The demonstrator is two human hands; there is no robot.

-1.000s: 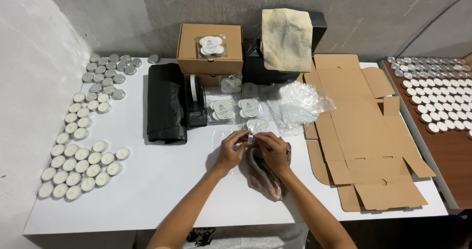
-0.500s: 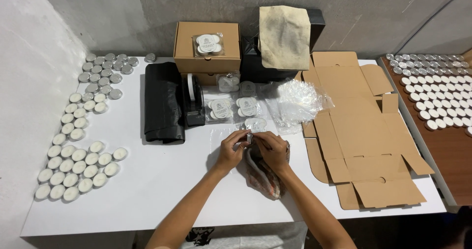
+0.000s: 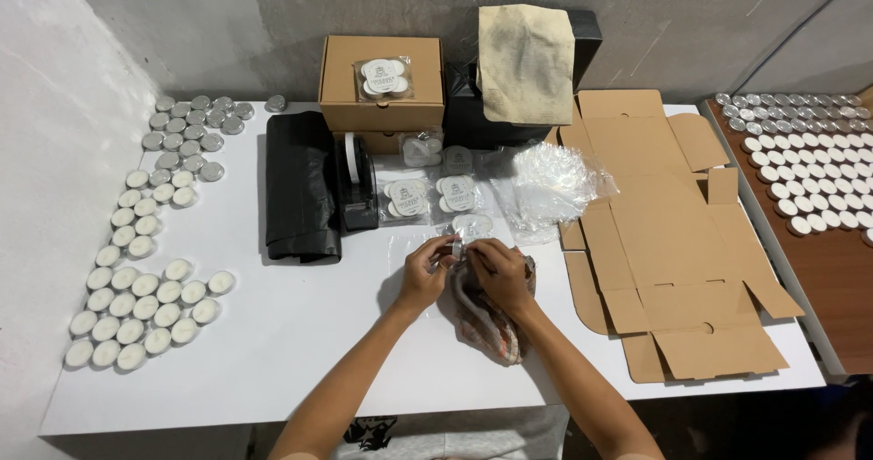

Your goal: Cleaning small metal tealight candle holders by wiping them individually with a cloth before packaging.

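The white table (image 3: 300,333) fills most of the frame, its near edge cut off. On its right lies a flattened cardboard box (image 3: 677,242). At centre, my left hand (image 3: 426,274) and right hand (image 3: 496,274) meet, fingers curled around a small tealight candle (image 3: 457,251) that they mostly hide. A striped cloth (image 3: 486,328) lies under my right wrist. Whether the candle is wrapped, I cannot tell.

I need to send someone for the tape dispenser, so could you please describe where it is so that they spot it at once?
Start at the closed brown cardboard box at the back of the white table. Just in front of it, beside the folded black plastic bags, stands the tape dispenser. It is the only solid black, upright thing there, with a pale roll on top.
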